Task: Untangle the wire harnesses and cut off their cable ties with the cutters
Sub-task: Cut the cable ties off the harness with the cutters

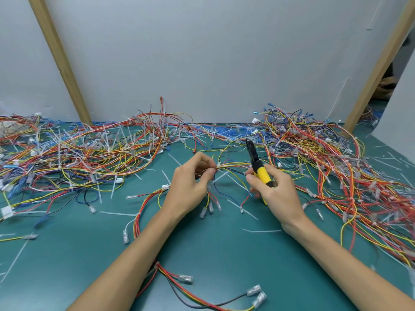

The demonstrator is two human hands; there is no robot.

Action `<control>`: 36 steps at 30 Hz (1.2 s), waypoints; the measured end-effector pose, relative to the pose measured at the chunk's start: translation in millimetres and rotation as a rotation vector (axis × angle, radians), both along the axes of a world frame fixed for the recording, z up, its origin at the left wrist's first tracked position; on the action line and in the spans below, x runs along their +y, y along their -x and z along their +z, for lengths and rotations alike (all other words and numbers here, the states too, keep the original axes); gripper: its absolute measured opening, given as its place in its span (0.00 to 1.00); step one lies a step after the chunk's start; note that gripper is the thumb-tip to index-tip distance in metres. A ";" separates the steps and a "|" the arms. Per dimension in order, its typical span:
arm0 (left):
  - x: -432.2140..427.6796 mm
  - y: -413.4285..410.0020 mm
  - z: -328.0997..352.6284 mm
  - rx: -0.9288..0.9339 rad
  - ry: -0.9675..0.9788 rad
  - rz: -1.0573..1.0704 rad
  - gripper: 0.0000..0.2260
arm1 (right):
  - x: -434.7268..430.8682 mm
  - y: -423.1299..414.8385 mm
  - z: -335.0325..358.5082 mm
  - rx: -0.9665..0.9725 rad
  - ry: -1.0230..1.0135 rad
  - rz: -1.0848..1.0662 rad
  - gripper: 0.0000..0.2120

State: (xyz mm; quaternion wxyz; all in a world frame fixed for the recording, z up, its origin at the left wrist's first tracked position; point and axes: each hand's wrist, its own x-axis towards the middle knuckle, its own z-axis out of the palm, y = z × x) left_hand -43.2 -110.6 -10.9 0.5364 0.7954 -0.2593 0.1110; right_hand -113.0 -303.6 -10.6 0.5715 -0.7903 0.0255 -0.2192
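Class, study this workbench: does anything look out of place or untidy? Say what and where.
White cable-tie offcuts lie strewn over the green mat among the wires, uncollected. One red-tipped wire sticks up against the back wall.

- In your right hand (275,189), the cutters (258,170) have yellow handles that look like smooth, slightly glossy plastic, and a dark, dull metal head.
- Your left hand (190,187) pinches a wire harness (233,164) whose thin insulation looks like smooth, shiny plastic.
- The cable tie (221,176) just right of your left fingertips is milky, half-clear plastic.
- Under both hands, the table (213,243) has a teal covering, matt and smooth.
- Near your forearms, the terminal sleeves (256,292) are clear, glossy plastic.
- Beyond your hands, the wall panels (224,52) look matt and white, and the battens (60,61) are bare, pale wood.
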 end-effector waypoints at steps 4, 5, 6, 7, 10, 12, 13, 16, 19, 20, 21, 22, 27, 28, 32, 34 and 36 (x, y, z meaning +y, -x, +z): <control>-0.6 4.4 3.4 -0.029 -0.077 -0.043 0.03 | 0.6 0.5 -0.3 0.008 -0.104 0.070 0.08; -1.4 4.9 2.7 -0.027 -0.077 -0.035 0.03 | 0.2 1.1 -0.3 0.011 -0.124 0.093 0.08; -2.6 5.2 1.9 -0.025 -0.063 -0.018 0.02 | 0.3 1.6 -0.2 0.016 -0.138 0.116 0.09; -4.1 5.5 1.3 -0.023 -0.046 0.001 0.02 | 0.5 2.1 0.0 0.024 -0.152 0.140 0.10; -9.2 6.8 0.1 -0.018 -0.038 -0.006 0.03 | 3.3 2.4 -0.6 0.067 -0.253 0.212 0.11; -11.6 8.4 -0.3 -0.019 -0.035 -0.023 0.03 | 4.9 1.1 0.7 0.120 -0.354 0.267 0.13; -12.4 9.1 -0.2 -0.019 -0.033 -0.031 0.03 | 4.4 0.6 1.9 0.152 -0.418 0.319 0.15; -13.1 11.6 1.2 -0.026 -0.024 -0.067 0.04 | -1.0 0.6 4.4 0.230 -0.507 0.473 0.20; -10.1 13.7 5.0 -0.142 -0.076 -0.095 0.03 | -2.4 0.2 3.3 0.224 -0.460 0.441 0.17; -8.8 14.3 7.0 -0.199 -0.131 -0.100 0.03 | -2.4 -0.7 2.9 0.207 -0.469 0.406 0.15; -6.8 15.1 9.8 -0.247 -0.176 -0.100 0.04 | -2.9 -1.6 2.7 0.193 -0.489 0.378 0.15; -3.9 15.3 12.9 -0.290 -0.184 -0.089 0.06 | -3.7 -2.5 3.0 0.185 -0.517 0.363 0.15; 19.0 10.5 30.3 -0.518 0.026 0.229 0.05 | -10.6 -5.0 4.4 0.201 -0.697 0.362 0.15; 22.7 8.7 32.1 -0.562 0.041 0.308 0.04 | -11.6 -5.8 4.5 0.207 -0.745 0.366 0.16; 23.1 7.3 28.8 -0.486 0.086 0.381 0.02 | -15.2 -8.3 4.4 0.222 -0.901 0.359 0.19; 17.3 10.1 24.9 -0.250 0.195 0.305 0.09 | -16.6 -8.7 3.8 0.219 -0.924 0.358 0.22; 14.4 9.6 18.9 -0.051 0.222 0.220 0.13 | -17.2 -8.6 3.3 0.211 -0.921 0.376 0.23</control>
